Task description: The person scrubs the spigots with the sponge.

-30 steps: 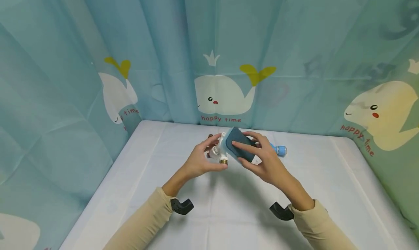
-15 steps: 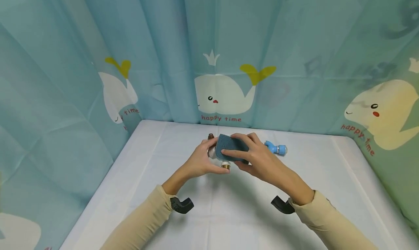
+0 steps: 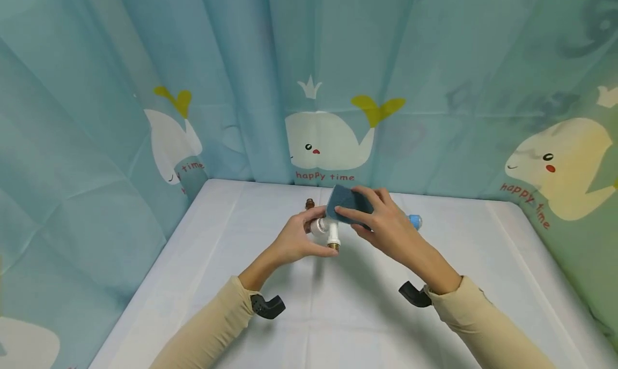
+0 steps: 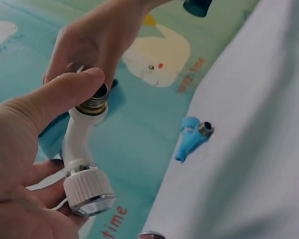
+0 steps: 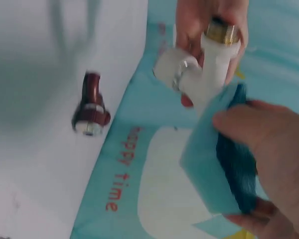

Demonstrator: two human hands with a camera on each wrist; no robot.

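Note:
My left hand [image 3: 293, 241] holds a white angle valve [image 3: 333, 233] above the table. Its thumb lies at the brass threaded end, and the other fingers reach round behind the white body. The ribbed white knob [image 4: 88, 190] faces the left wrist camera. In my right hand [image 3: 392, 227] is a blue scouring sponge [image 3: 341, 196], pale and smooth on one side, dark and rough on the other. The sponge [image 5: 202, 159] overlaps the upper end of the valve [image 5: 217, 64] in the head view and covers that end.
A blue angle valve [image 4: 193, 138] lies on the white-covered table [image 3: 352, 315], partly behind my right hand. A brown-red one [image 5: 91, 107] rests on the left, beyond my left hand. A whale-print curtain [image 3: 232, 90] hangs along the table's back and sides.
The sponge moved left and down over the white valve, then back up and right, uncovering the valve's lower part. My left hand keeps its grip, the valve's threaded end now slightly lower.

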